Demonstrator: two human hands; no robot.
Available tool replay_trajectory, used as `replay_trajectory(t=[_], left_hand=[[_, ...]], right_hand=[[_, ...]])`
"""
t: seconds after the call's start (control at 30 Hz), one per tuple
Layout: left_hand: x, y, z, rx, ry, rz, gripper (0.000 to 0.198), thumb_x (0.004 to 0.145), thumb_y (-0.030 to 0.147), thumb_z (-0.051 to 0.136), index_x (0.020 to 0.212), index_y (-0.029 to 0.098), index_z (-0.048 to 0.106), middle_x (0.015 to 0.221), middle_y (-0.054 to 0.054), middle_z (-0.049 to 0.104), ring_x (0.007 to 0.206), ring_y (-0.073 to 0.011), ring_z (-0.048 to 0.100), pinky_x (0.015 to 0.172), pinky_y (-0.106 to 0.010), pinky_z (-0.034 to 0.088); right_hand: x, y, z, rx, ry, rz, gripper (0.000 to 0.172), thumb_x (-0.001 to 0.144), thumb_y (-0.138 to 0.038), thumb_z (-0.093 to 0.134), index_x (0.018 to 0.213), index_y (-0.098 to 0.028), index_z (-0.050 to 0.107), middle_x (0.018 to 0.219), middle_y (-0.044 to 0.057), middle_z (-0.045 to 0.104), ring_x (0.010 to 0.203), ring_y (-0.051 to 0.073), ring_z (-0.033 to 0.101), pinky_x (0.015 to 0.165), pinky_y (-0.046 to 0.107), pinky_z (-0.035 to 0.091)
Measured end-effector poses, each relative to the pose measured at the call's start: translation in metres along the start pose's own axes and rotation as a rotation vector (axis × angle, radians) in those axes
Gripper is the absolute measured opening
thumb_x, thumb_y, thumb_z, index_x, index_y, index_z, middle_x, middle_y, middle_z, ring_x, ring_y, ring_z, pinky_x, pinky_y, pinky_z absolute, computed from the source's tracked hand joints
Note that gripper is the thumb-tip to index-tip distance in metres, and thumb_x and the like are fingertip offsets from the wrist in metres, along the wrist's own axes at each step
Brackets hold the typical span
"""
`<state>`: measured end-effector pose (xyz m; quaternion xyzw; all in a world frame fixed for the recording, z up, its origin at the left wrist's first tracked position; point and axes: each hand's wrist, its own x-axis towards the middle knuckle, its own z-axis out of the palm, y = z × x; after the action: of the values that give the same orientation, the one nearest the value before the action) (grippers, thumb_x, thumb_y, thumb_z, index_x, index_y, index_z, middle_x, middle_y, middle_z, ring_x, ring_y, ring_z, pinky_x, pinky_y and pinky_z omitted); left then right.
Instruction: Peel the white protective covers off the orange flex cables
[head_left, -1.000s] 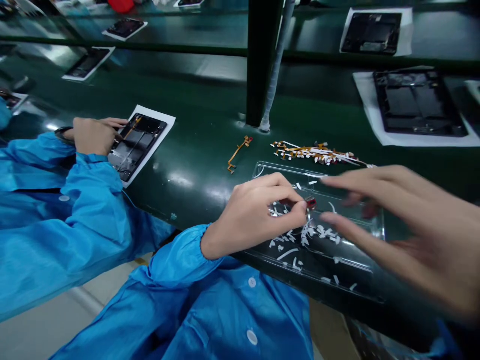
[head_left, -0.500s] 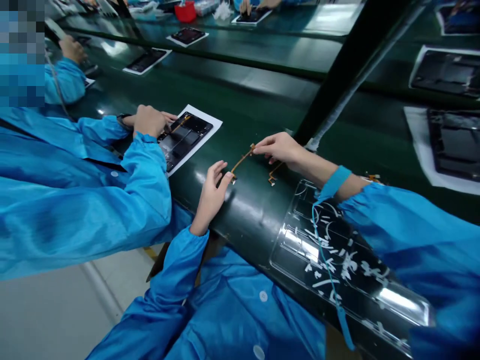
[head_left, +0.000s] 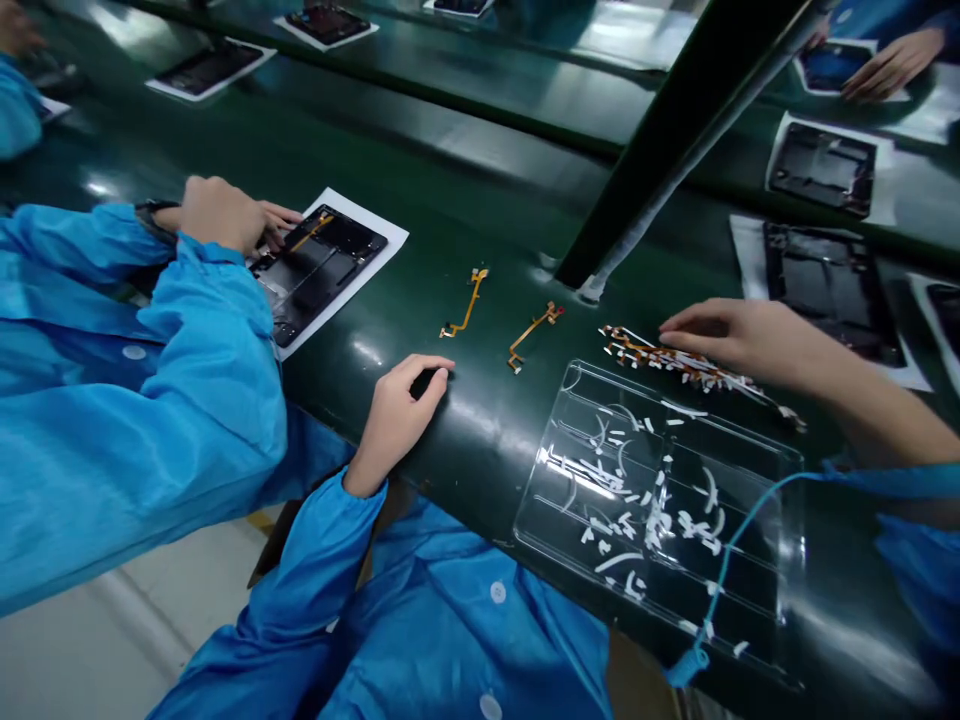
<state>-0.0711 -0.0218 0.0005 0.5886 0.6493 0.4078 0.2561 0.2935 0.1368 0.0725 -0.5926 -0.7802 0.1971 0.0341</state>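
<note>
My left hand (head_left: 405, 412) rests at the near edge of the green work surface, thumb and fingers curved with a gap between them and nothing held. My right hand (head_left: 739, 338) hovers at a pile of orange flex cables (head_left: 686, 368), its thumb and forefinger slightly apart over the pile; the other fingertips are hidden. Beyond my left hand lies one loose flex cable (head_left: 469, 305), and a second flex cable (head_left: 531, 335) is to its right. A clear plastic tray (head_left: 525, 500) sits below the pile, strewn with white strips of backing.
A co-worker's hands (head_left: 225, 215) work on a black device housing (head_left: 326, 275) on white paper at left. More housings (head_left: 821, 170) lie at right. A dark slanted post (head_left: 660, 140) rises from the surface. A blue wrist-strap cord (head_left: 724, 570) crosses the tray.
The flex cable that was held between both my hands now lies on the surface. My right hand has moved right to the pile. The view has shifted to the right.
</note>
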Motion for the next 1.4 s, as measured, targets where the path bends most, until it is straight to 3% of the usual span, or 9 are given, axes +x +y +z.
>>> replay_trajectory(t=[0.23,0.5,0.6,0.7,0.8,0.93,1.07,1.2,1.4], left_hand=[[-0.003,-0.001,0.001,-0.042,0.059,-0.024,0.02,0.098,0.03,0.058,0.098,0.019,0.075,0.102,-0.005,0.077,0.101,-0.0199,0.071,0.096,-0.032,0.053],[-0.008,0.004,0.005,-0.051,0.131,-0.021,0.021,0.097,0.033,0.059,0.099,0.019,0.074,0.098,-0.006,0.076,0.096,-0.0201,0.072,0.094,-0.032,0.056],[-0.016,0.018,0.008,-0.05,0.165,0.024,0.02,0.098,0.032,0.059,0.098,0.019,0.074,0.096,-0.005,0.075,0.093,-0.0187,0.072,0.092,-0.032,0.056],[-0.027,0.043,0.014,-0.072,0.132,0.144,0.017,0.098,0.027,0.06,0.095,0.02,0.075,0.092,-0.004,0.074,0.089,-0.0165,0.071,0.087,-0.029,0.056],[-0.033,0.075,0.029,-0.168,0.045,0.261,0.015,0.098,0.022,0.061,0.096,0.02,0.076,0.089,-0.004,0.075,0.085,-0.0141,0.07,0.082,-0.027,0.056],[-0.033,0.121,0.068,-0.309,-0.027,0.34,0.012,0.094,0.017,0.066,0.098,0.02,0.076,0.089,-0.001,0.075,0.08,-0.01,0.068,0.076,-0.023,0.057],[-0.038,0.155,0.109,-0.377,0.012,0.457,0.009,0.091,0.015,0.07,0.098,0.017,0.076,0.09,-0.002,0.076,0.076,-0.0087,0.068,0.075,-0.024,0.06],[-0.047,0.165,0.131,-0.357,0.036,0.474,0.01,0.093,0.021,0.07,0.101,0.02,0.076,0.097,-0.002,0.079,0.082,-0.0119,0.072,0.078,-0.029,0.064],[-0.047,0.162,0.138,-0.323,0.038,0.528,0.008,0.093,0.018,0.069,0.098,0.019,0.076,0.099,-0.002,0.081,0.085,-0.013,0.075,0.08,-0.029,0.064]], right_hand=[[0.007,0.001,0.036,-0.032,0.082,-0.193,0.01,0.078,-0.026,0.076,0.084,-0.019,0.079,0.095,0.007,0.07,0.083,0.015,0.057,0.08,0.032,0.042],[-0.008,0.021,-0.006,0.035,0.312,0.015,0.01,0.08,-0.025,0.07,0.078,-0.018,0.077,0.085,0.006,0.073,0.068,0.011,0.057,0.07,0.031,0.041],[-0.016,0.032,-0.016,0.113,0.401,0.123,0.018,0.082,-0.031,0.071,0.082,-0.015,0.078,0.075,0.006,0.073,0.062,0.011,0.057,0.065,0.032,0.042],[-0.032,0.032,-0.023,0.24,0.521,0.152,0.027,0.083,-0.037,0.074,0.091,-0.012,0.08,0.082,0.008,0.076,0.07,0.013,0.064,0.067,0.032,0.045],[-0.063,0.017,-0.027,0.402,0.635,0.129,0.028,0.08,-0.035,0.08,0.101,-0.017,0.081,0.096,0.008,0.079,0.081,0.015,0.07,0.072,0.032,0.049],[-0.116,-0.012,-0.02,0.372,0.67,0.067,0.023,0.079,-0.044,0.081,0.092,-0.025,0.083,0.081,0.003,0.078,0.071,0.017,0.07,0.065,0.032,0.05],[-0.161,-0.034,-0.004,0.418,0.646,0.092,0.02,0.078,-0.05,0.08,0.085,-0.031,0.082,0.075,-0.003,0.077,0.064,0.017,0.068,0.06,0.031,0.051],[-0.187,-0.047,0.013,0.509,0.635,0.128,0.012,0.079,-0.046,0.079,0.083,-0.035,0.081,0.078,-0.006,0.078,0.063,0.016,0.069,0.057,0.028,0.054],[-0.194,-0.043,0.031,0.47,0.608,-0.001,0.008,0.085,-0.044,0.075,0.084,-0.037,0.078,0.086,-0.009,0.079,0.071,0.017,0.073,0.064,0.028,0.058]])
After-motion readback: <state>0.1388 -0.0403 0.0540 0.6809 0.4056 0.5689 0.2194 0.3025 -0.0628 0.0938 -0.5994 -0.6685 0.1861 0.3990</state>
